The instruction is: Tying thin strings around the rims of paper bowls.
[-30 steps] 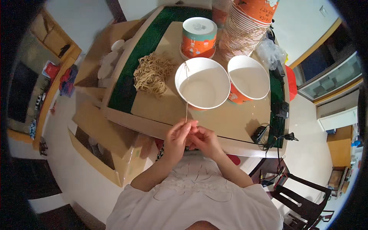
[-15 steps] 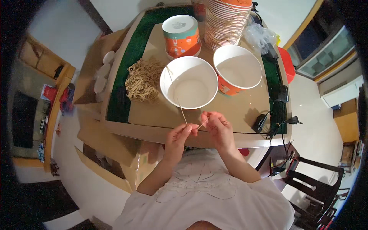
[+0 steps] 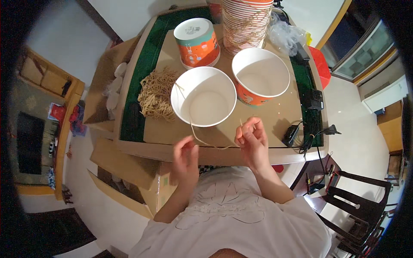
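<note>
My right hand (image 3: 253, 142) is closed in a pinch on one end of a thin tan cord (image 3: 200, 141), in front of the table's near edge. From there the cord sags leftward and runs up over the near rim of a white-lined paper bucket (image 3: 177, 107), with a piece of it lying across the bucket's left rim. My left hand (image 3: 186, 159), a little blurred, has its fingers apart beside the cord and holds nothing. A second paper bucket (image 3: 253, 99), orange outside, stands upright to the right. Left of the buckets lies a tangled heap of tan cords (image 3: 155, 96).
An upturned orange-and-green bucket (image 3: 198, 49) stands behind, beside a tall stack of nested buckets (image 3: 246, 26). Clear plastic bags (image 3: 285, 36) lie at the back right. Black adapters and cables (image 3: 312, 129) sit at the right edge. Cardboard boxes (image 3: 124, 161) are at the left.
My left hand has let go of the cord and moved left, its fingers opening. My right hand has shifted slightly right with the cord, which now hangs slack between it and the bucket.
</note>
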Demonstrator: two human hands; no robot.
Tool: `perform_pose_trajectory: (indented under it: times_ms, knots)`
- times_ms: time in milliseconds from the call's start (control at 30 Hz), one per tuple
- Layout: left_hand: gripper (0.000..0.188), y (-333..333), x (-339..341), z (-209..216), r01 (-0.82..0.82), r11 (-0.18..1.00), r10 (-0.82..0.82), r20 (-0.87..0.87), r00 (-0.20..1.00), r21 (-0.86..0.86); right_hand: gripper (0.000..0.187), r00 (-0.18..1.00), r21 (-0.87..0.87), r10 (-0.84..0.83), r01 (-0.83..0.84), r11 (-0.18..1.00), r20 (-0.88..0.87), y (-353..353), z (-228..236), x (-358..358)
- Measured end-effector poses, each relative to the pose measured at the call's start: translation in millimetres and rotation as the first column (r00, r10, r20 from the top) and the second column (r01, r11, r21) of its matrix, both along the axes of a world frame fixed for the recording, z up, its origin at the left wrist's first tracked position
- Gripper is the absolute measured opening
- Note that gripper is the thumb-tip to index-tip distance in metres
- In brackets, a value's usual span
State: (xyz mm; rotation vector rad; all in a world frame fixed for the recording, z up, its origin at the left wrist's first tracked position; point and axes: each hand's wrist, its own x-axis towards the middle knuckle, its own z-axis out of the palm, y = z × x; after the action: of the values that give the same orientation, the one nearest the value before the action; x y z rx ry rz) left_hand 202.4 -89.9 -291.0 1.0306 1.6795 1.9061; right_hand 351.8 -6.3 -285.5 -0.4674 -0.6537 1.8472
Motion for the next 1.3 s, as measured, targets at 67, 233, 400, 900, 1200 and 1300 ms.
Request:
perform_pose_trajectory:
  times_ms: [67, 233, 400, 900, 1200, 1300]
  knots:
    - [0.018, -5, -6, 10, -0.007, 0.999, 0.012, -0.122, 0.992, 0.039, 0.01, 0.998, 0.022, -0.001, 0.0, 1.0, 0.061, -4, 4, 2]
    - [0.03, 35, 7, 58, 0.607, 0.794, -0.587, 0.321, 0.743, 0.045, 0.015, 0.958, 0.3, -0.109, 0.026, 0.954, 0.266, -11, 15, -1]
    - [0.014, 59, 14, 52, 0.683, 0.725, -0.683, 0.22, 0.696, 0.089, 0.016, 0.941, 0.367, -0.104, -0.023, 0.93, 0.321, -7, 17, 4]
    - [0.01, 95, 14, 52, 0.307, 0.922, -0.387, -0.622, 0.681, -0.236, 0.006, 0.735, 0.435, -0.354, 0.09, 0.896, 0.578, 23, 0, 5]
    - [0.016, 116, -7, 58, 0.393, 0.811, -0.585, -0.574, 0.574, -0.434, 0.007, 0.639, 0.5, -0.415, 0.054, 0.864, 0.648, 48, -10, 1]
    - [0.018, 116, -8, 57, 0.393, 0.798, -0.602, -0.568, 0.561, -0.458, 0.008, 0.616, 0.508, -0.418, 0.032, 0.861, 0.668, 49, -7, -1]
